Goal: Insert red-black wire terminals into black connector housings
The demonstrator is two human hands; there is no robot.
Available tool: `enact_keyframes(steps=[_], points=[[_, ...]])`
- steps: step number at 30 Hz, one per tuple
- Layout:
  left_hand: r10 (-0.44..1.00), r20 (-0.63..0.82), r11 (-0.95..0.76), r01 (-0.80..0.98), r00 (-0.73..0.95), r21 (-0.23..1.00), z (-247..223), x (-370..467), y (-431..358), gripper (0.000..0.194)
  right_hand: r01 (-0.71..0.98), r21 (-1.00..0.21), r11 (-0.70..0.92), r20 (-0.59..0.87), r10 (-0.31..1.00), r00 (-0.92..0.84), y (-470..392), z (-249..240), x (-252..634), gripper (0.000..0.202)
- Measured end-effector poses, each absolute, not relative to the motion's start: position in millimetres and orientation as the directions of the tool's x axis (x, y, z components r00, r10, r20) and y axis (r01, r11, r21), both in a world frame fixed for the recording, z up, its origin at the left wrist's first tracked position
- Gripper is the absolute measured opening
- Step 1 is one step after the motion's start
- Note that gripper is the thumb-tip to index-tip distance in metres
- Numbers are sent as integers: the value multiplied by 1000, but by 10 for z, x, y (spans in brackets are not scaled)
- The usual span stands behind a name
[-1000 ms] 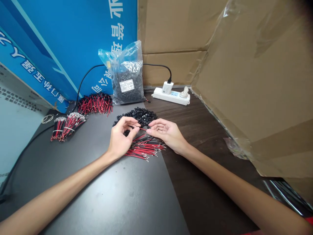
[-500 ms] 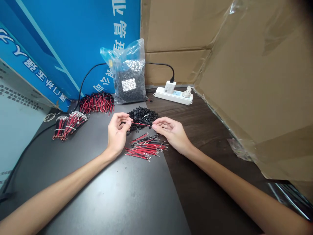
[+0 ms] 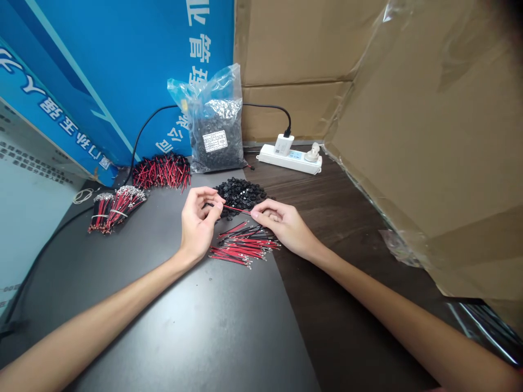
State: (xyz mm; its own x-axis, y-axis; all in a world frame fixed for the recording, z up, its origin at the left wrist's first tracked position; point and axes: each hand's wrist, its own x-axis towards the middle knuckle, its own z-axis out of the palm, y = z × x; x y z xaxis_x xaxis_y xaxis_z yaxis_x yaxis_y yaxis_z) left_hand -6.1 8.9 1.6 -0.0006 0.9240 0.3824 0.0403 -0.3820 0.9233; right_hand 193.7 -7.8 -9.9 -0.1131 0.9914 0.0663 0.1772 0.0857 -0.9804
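A thin red and black wire pair [image 3: 237, 209] stretches between my two hands. My left hand [image 3: 196, 223] pinches its left end between thumb and forefinger, the fingertips hiding that end. At the other end, my right hand [image 3: 288, 224] is closed on the wire in a pinch; whatever sits in those fingertips is hidden. Right behind the hands lies a heap of small black plastic connector housings [image 3: 244, 191]. Below them, loose red and black wires [image 3: 245, 246] with metal tips are spread on the grey mat.
Banded wire bundles [image 3: 118, 209] lie at left, with a pile of red and black wires [image 3: 161, 171] behind. A clear bag of black parts [image 3: 218, 141] stands at the back beside a white power strip [image 3: 289, 158]. Cardboard [image 3: 408, 163] walls the right side.
My hands have come slightly closer together, the right one shifting a little left. A black strand now shows along the red one between them.
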Motion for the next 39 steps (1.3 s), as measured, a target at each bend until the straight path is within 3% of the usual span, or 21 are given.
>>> enact_keyframes(steps=[10, 14, 21, 28, 34, 39], points=[[909, 407, -407, 26, -86, 913, 12, -55, 98, 18, 119, -990, 76, 64, 993, -98, -53, -110, 1947, 32], [924, 381, -381, -1, -10, 924, 30, -56, 83, 18, 124, -988, 96, 84, 992, -96, -74, -76, 1939, 31], [891, 421, -426, -3, 169, 905, 55, -21, -11, 26, 252, -928, 274, 205, 941, -270, -107, -9, 1942, 19], [905, 384, -401, 65, 183, 914, 51, -4, 34, 48, 154, -965, 211, 185, 968, -168, -53, -68, 1968, 27], [917, 255, -294, 86, 307, 952, 86, -2, 34, 46, 215, -928, 305, 261, 943, -207, -77, -67, 1943, 27], [924, 215, -245, 58, 317, 968, 124, 1, 10, 42, 238, -911, 337, 277, 927, -253, -88, -70, 1936, 24]])
